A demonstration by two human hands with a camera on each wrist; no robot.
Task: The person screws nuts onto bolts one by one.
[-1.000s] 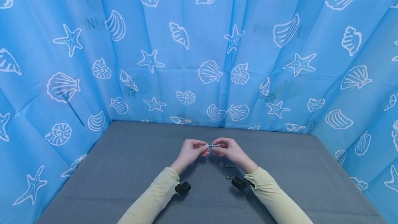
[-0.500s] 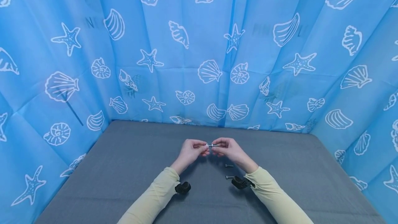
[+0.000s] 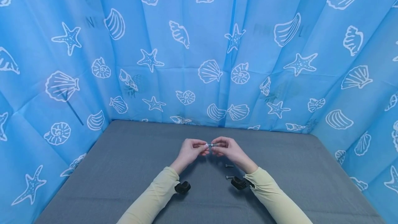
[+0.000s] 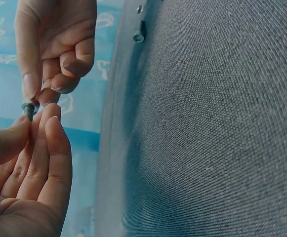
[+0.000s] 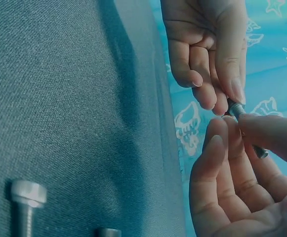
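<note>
Above the grey table, both hands meet at a metal bolt (image 3: pixel 209 145) held roughly level. My left hand (image 3: pixel 193 149) pinches its left end between thumb and fingers, largely covering it. The right hand (image 3: pixel 226 148) pinches the other end with thumb and forefinger. A small ring-like piece (image 4: pixel 29 105), like a nut, sits round the bolt beside the right fingertips in the left wrist view. Seen from the right wrist, the threaded shank (image 5: pixel 238 110) shows between the two hands, and the bolt's far tip (image 5: pixel 261 152) sticks out past the right thumb. The remaining fingers are loosely bent.
Two loose bolts lie on the table near the right wrist: one farther back (image 3: pixel 229 166), one nearer (image 3: pixel 230 177). Black wrist cameras (image 3: pixel 182 187) hang under both pale sleeves. A blue curtain (image 3: pixel 192 51) with white shells surrounds the grey table (image 3: pixel 140 168).
</note>
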